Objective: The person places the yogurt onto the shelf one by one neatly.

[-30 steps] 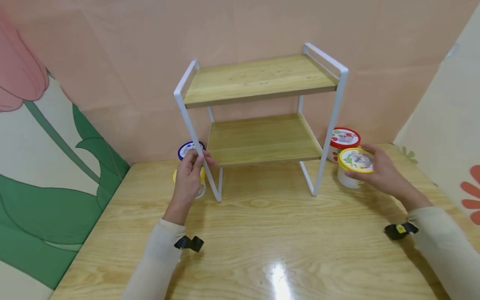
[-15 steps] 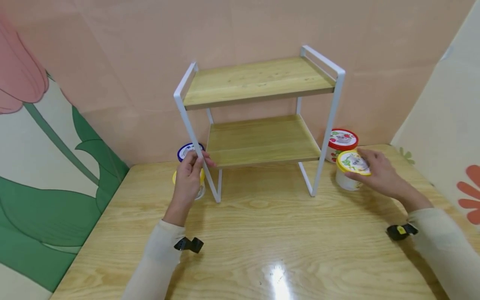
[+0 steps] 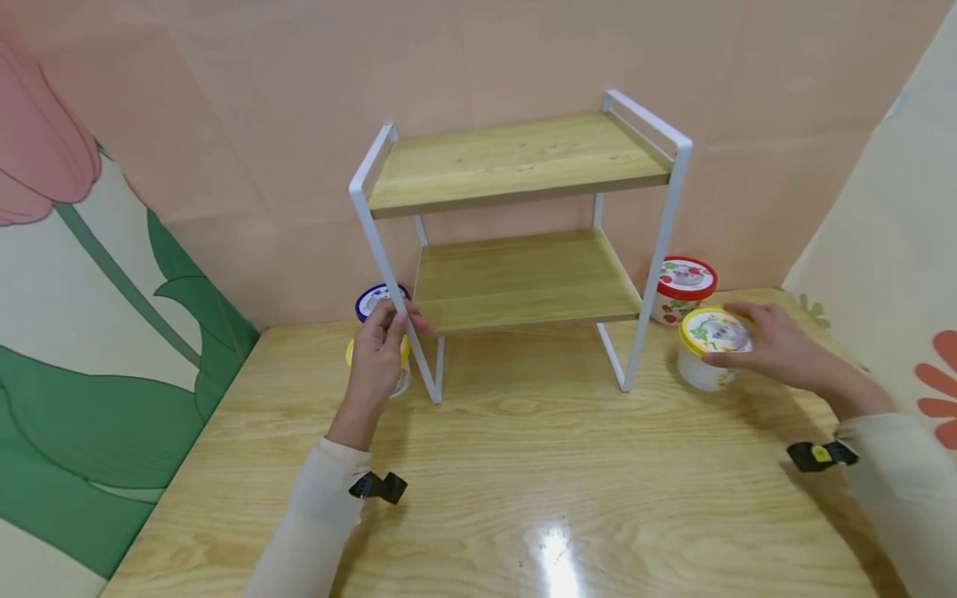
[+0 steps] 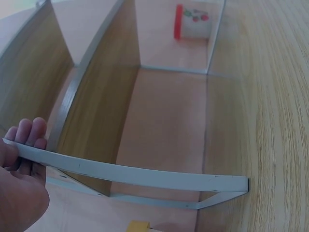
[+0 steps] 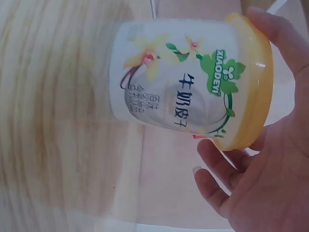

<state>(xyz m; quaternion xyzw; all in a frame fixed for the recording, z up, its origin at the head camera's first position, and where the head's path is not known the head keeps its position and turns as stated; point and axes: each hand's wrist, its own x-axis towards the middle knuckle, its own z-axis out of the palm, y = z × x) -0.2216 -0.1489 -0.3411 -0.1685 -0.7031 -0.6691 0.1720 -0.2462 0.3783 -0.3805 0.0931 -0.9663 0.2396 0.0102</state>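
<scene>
A two-tier shelf rack (image 3: pixel 527 278) with wooden boards and a white metal frame stands on the table. My left hand (image 3: pixel 376 355) grips its front left post (image 4: pixel 145 173), level with the lower board. To the right of the rack, my right hand (image 3: pixel 785 349) holds a yellow-lidded tub (image 3: pixel 703 372) between thumb and fingers near the lid. This tub (image 5: pixel 169 77) is white with flower and leaf prints. Whether its base touches the table I cannot tell. Just behind it stands a red-lidded tub (image 3: pixel 676 309) with red fruit prints.
Left of the rack, a blue-lidded tub (image 3: pixel 371 297) and another yellow-lidded tub (image 3: pixel 404 380) are partly hidden by the left hand and post. A peach-coloured backdrop (image 3: pixel 299 166) rises behind the wooden table (image 3: pixel 478 482). A pale printed panel (image 3: pixel 897 249) borders the right side.
The right hand and its yellow-lidded tub have moved slightly toward the person and to the right, away from the red-lidded tub. The left hand stays on the post.
</scene>
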